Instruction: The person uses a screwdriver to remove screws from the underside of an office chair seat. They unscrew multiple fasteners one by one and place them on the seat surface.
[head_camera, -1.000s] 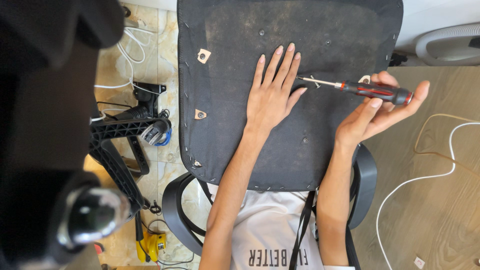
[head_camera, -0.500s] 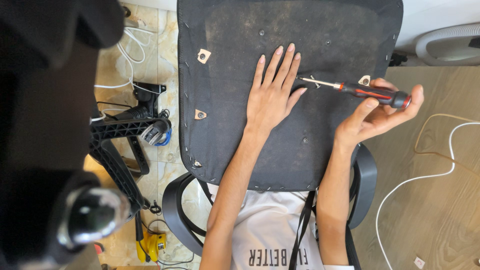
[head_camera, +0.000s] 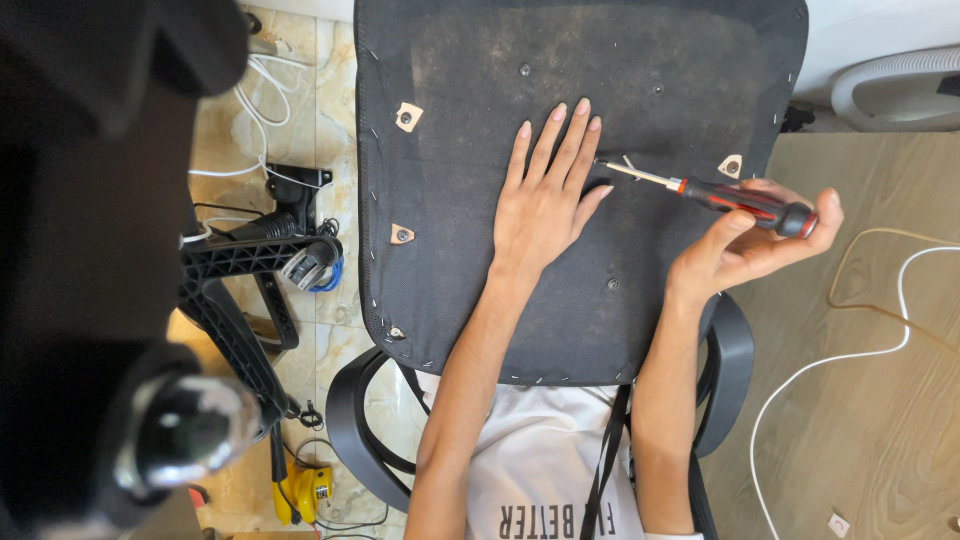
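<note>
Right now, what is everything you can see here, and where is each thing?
Seat pad: one, black fabric with stapled edges, underside up, in the middle across the lap.
Patches with screws: at least three, tan, on the pad's left and right parts.
Screwdriver: one, black and red handle, metal shaft, tip near the pad's middle.
Chair base part: one, black plastic, on the tiled floor at left.
Cables: several, white; one on the wooden floor at right, others at upper left.
Yellow tool: one, on the floor at lower left.
Shirt: one, white, at the bottom.
Left hand: flat on the pad, fingers spread, beside the screwdriver tip.
Right hand: holds the screwdriver handle.
</note>
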